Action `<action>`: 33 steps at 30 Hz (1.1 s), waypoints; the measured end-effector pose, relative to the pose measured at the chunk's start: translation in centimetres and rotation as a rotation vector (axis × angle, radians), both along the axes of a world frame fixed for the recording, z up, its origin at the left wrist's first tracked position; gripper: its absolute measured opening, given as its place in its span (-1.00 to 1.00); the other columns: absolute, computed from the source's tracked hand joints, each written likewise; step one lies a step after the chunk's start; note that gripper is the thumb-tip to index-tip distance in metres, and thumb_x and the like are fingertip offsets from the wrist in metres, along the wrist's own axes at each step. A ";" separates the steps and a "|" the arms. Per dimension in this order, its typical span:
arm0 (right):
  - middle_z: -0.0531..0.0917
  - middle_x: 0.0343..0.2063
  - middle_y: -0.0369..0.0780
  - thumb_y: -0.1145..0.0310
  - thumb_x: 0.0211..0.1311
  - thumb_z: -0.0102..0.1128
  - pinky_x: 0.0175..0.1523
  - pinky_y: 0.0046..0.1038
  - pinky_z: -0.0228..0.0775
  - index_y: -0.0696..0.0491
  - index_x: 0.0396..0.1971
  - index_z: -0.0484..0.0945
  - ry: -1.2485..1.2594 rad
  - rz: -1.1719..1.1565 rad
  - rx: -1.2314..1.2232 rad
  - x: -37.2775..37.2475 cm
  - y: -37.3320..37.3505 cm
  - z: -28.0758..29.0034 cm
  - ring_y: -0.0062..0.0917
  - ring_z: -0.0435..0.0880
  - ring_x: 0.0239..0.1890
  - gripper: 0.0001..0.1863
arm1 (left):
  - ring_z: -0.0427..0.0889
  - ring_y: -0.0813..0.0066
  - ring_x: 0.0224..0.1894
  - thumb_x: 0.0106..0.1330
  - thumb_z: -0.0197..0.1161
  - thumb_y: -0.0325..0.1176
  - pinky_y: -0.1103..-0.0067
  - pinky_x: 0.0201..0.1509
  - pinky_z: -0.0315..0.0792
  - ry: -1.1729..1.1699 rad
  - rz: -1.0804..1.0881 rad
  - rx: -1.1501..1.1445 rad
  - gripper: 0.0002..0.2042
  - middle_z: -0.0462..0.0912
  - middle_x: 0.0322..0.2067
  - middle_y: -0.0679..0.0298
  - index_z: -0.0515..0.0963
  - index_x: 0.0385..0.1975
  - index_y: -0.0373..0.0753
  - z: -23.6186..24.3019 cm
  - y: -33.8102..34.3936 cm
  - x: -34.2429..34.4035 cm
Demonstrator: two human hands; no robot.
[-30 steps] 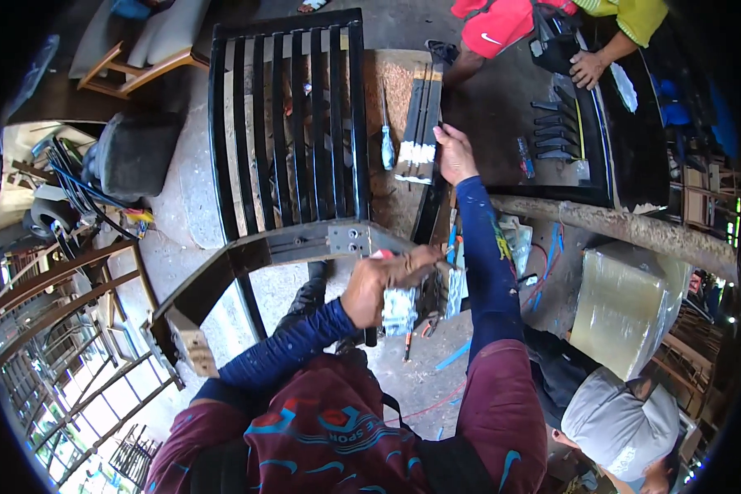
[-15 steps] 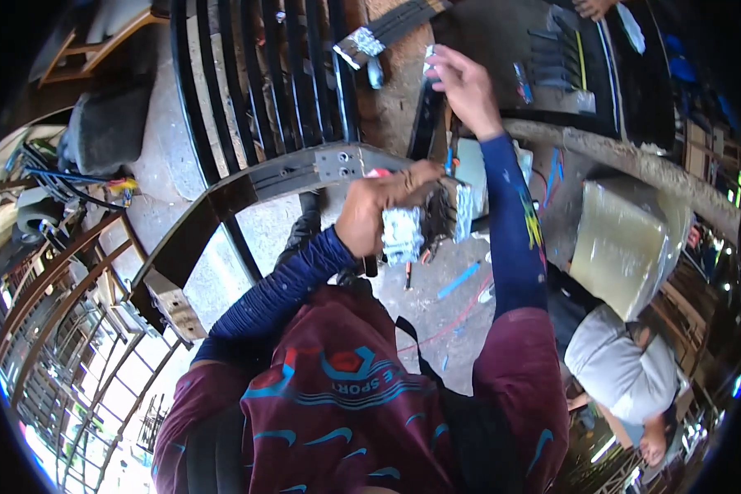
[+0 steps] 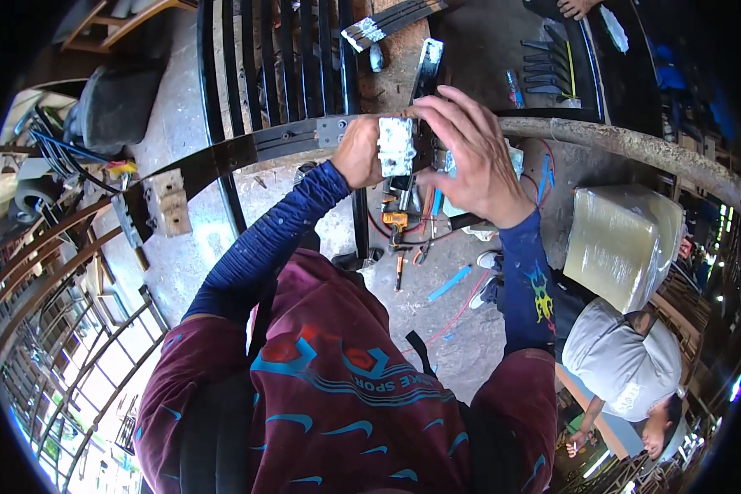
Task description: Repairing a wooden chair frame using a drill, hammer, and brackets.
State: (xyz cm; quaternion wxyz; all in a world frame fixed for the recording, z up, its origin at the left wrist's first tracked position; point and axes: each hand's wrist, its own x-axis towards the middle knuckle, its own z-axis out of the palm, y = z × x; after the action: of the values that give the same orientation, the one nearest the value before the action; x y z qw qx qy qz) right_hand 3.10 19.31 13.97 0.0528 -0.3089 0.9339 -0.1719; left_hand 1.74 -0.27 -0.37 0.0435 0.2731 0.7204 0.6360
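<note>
My left hand (image 3: 359, 154) is closed round a dark block with a rough white-coated end (image 3: 397, 146), at the middle of the curved dark beam (image 3: 284, 142). Fingers apart and thumb spread, my right hand (image 3: 479, 169) arches beside the block's right side. Its fingertips reach the block's far edge; whether they touch it I cannot tell. Past my hands lies a dark bar with a white end (image 3: 428, 66). Farther off is a set of dark bars (image 3: 393, 25) with white patches.
Black parallel rails (image 3: 276, 74) stretch away at far left. Below the beam are an orange power tool (image 3: 395, 221) and a hammer (image 3: 399, 272) on the floor. A plastic-wrapped block (image 3: 617, 247) stands at right, near a person in a grey shirt (image 3: 626, 358).
My right hand has come back from the far dark bar to beside the white-ended block. My left hand and that block have moved farther away, up against the beam.
</note>
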 end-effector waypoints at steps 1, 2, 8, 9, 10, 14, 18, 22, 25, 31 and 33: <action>0.41 0.29 -0.21 0.18 -0.25 0.63 0.40 -0.08 0.12 0.08 0.27 0.39 0.021 -0.001 0.037 0.0 -0.1 0.0 -0.25 0.26 0.42 -0.04 | 0.65 -0.12 -0.33 -0.09 0.49 -0.34 0.29 -0.26 0.54 0.116 0.048 0.049 -0.66 0.66 -0.42 -0.01 0.61 -0.30 -0.29 -0.3 0.1 0.0; 0.44 0.27 -0.22 0.19 -0.23 0.63 0.37 -0.09 0.14 0.09 0.26 0.40 0.016 -0.026 0.115 -0.1 -0.2 0.2 -0.26 0.27 0.41 -0.06 | 0.65 -0.12 -0.33 -0.09 0.49 -0.34 0.29 -0.26 0.54 0.123 0.047 0.049 -0.66 0.66 -0.42 -0.01 0.61 -0.30 -0.29 -0.7 0.0 0.0; 0.49 0.18 -0.19 0.25 -0.16 0.58 0.22 -0.08 0.22 0.08 0.18 0.45 0.113 0.002 0.296 0.2 -1.6 1.7 -0.28 0.37 0.31 -0.20 | 0.65 -0.02 -0.10 -0.06 0.56 -0.16 0.29 -0.01 0.53 0.266 -0.022 -0.144 -0.37 0.66 -0.10 0.06 0.53 0.05 -0.27 -1.7 -0.1 -0.4; 0.51 0.11 -0.17 0.20 -0.09 0.57 0.16 0.00 0.23 0.11 0.14 0.47 0.121 -0.001 0.373 0.1 -2.0 2.0 -0.28 0.42 0.25 -0.26 | 0.66 -0.02 -0.13 -0.07 0.57 -0.18 0.30 -0.02 0.54 0.196 -0.053 -0.145 -0.43 0.68 -0.17 0.07 0.57 -0.04 -0.26 -1.7 -0.1 -0.4; 0.51 0.11 -0.17 0.20 -0.09 0.57 0.16 0.00 0.23 0.11 0.14 0.47 0.149 0.017 0.345 0.1 -2.3 2.2 -0.28 0.42 0.25 -0.26 | 0.67 -0.02 -0.18 -0.09 0.57 -0.23 0.31 -0.06 0.56 0.153 -0.051 -0.152 -0.52 0.69 -0.23 0.07 0.60 -0.15 -0.26 -1.6 -0.1 -0.4; 0.51 -0.09 -0.19 0.25 -0.09 0.55 0.00 0.01 0.38 0.10 0.03 0.49 0.094 0.011 0.457 -0.1 -3.4 3.1 -0.28 0.56 0.01 -0.36 | 0.67 -0.03 -0.24 -0.18 0.54 -0.35 0.31 -0.12 0.56 0.156 -0.017 -0.094 -0.58 0.68 -0.32 0.06 0.61 -0.25 -0.25 -1.0 0.0 -0.2; 0.51 -0.08 -0.18 0.29 -0.09 0.55 -0.11 0.02 0.46 0.10 0.02 0.50 0.103 0.012 0.522 -0.4 -4.1 3.1 -0.26 0.60 0.00 -0.38 | 0.68 -0.07 -0.27 -0.17 0.55 -0.32 0.28 -0.13 0.56 0.071 0.023 -0.151 -0.57 0.68 -0.35 0.02 0.59 -0.25 -0.27 0.1 0.2 0.0; 0.54 -0.11 -0.14 0.31 -0.20 0.60 -0.07 -0.08 0.46 0.11 -0.18 0.49 -0.013 -0.046 0.496 -0.4 -4.1 3.1 -0.24 0.62 -0.02 -0.45 | 0.68 -0.11 -0.29 0.03 0.55 -0.16 0.22 -0.22 0.55 -0.038 0.150 -0.197 -0.10 0.67 -0.35 -0.09 0.24 0.42 -0.20 0.4 -3.2 4.3; 0.53 -0.15 -0.10 0.36 -0.18 0.60 -0.03 -0.13 0.46 0.18 -0.07 0.50 0.013 -0.023 0.457 -0.4 -3.8 3.1 -0.15 0.61 -0.01 -0.39 | 0.73 -0.05 -0.14 0.13 0.49 -0.18 0.28 0.00 0.57 -0.393 0.022 -0.586 -0.39 0.71 -0.18 -0.15 0.54 0.22 -0.20 -0.9 -13.2 11.4; 0.54 -0.10 -0.08 0.26 -0.22 0.60 0.18 -0.12 0.28 0.16 -0.09 0.48 0.029 0.076 0.465 -1.0 -3.4 3.3 -0.22 0.56 0.04 -0.35 | 0.70 0.37 -0.29 0.24 0.41 -0.18 0.45 -0.20 0.59 -0.746 0.742 -0.482 -0.59 0.74 -0.13 0.07 0.65 0.00 -0.31 -6.4 -36.3 8.9; 0.53 -0.12 -0.09 0.26 -0.23 0.60 0.19 -0.14 0.24 0.19 -0.06 0.49 0.052 0.119 0.450 -1.3 -3.6 3.6 -0.23 0.55 0.01 -0.32 | 0.66 0.37 -0.32 0.28 0.39 -0.05 0.45 -0.24 0.58 -0.894 0.684 -0.272 -0.50 0.71 -0.03 0.05 0.61 0.07 -0.30 -8.7 -37.4 2.0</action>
State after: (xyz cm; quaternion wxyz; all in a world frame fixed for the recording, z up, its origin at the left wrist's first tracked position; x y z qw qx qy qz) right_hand 1.76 15.69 17.57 0.1061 -0.3483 0.9299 0.0520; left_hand 3.70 -37.68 -9.05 0.1704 -0.2784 0.7546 0.5692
